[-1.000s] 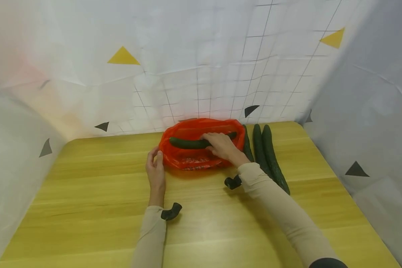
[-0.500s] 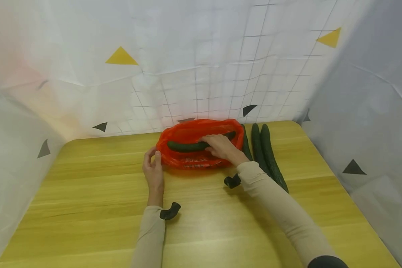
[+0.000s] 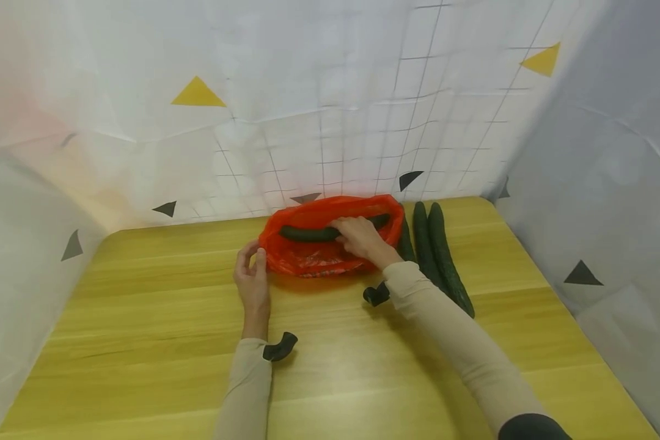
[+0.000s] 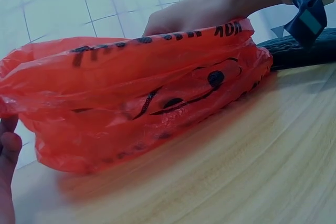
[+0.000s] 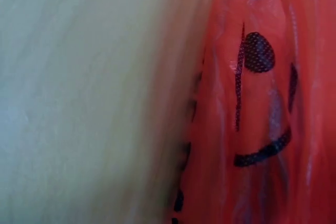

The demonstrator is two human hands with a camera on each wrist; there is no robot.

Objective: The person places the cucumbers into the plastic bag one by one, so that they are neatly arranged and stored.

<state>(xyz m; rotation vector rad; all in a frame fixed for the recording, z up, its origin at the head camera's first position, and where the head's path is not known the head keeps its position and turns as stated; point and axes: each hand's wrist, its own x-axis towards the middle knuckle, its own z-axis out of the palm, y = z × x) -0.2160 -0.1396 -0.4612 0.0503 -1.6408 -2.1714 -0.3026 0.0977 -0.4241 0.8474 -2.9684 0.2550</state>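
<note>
A red plastic bag [image 3: 286, 260] with black print lies open at the back middle of the table. Inside its mouth, my right hand [image 3: 360, 237] grips a dark green cucumber [image 3: 308, 234] near the middle; the cucumber's two ends show on either side of the hand. My left hand [image 3: 252, 284] holds the bag's left end with thumb and fingers, also seen in the left wrist view, where the hand [image 4: 6, 166] is at the left edge beside the bag [image 4: 105, 98]. The right wrist view shows the bag's printed side [image 5: 262, 98] but no hand.
Several cucumbers [image 3: 448, 263] lie on the wooden table [image 3: 159, 318] just right of the bag, partly behind my right forearm. White sheeting [image 3: 275, 79] with yellow and black triangles stands behind the table and at both sides. Black wrist devices [image 3: 280, 347] sit on both sleeves.
The cucumber's left end has dipped a little, then risen slightly within the bag, with my right hand moving a little. The bag's rim has shifted slightly. My left hand keeps its hold.
</note>
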